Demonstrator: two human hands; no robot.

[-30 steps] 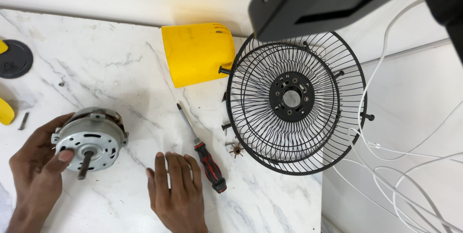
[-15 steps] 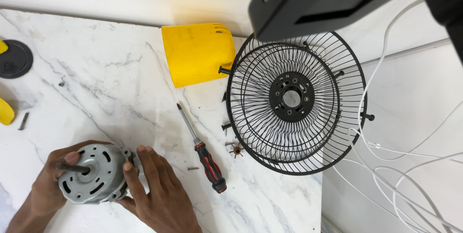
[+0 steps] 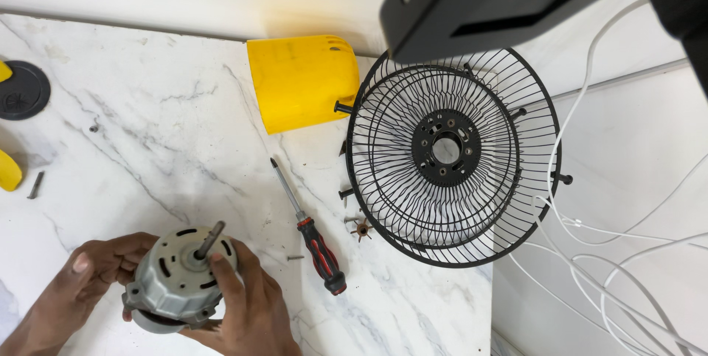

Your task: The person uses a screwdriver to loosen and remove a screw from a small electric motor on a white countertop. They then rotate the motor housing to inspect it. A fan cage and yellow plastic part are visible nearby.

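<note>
Now both hands, the left hand point(image 3: 88, 282) and the right hand point(image 3: 247, 312), are closed around the grey motor point(image 3: 181, 278) above the near edge of the marble desk point(image 3: 147, 135), with a screwdriver point(image 3: 310, 231) lying just beside.

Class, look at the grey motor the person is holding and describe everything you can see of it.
The motor is a round, grey, metal-looking housing with dark slots in its face and small lugs at its rim. A slim metal shaft sticks out of the middle, tilted up and to the right. It sits low over the white marble table, gripped between the left hand and the right hand.
</note>
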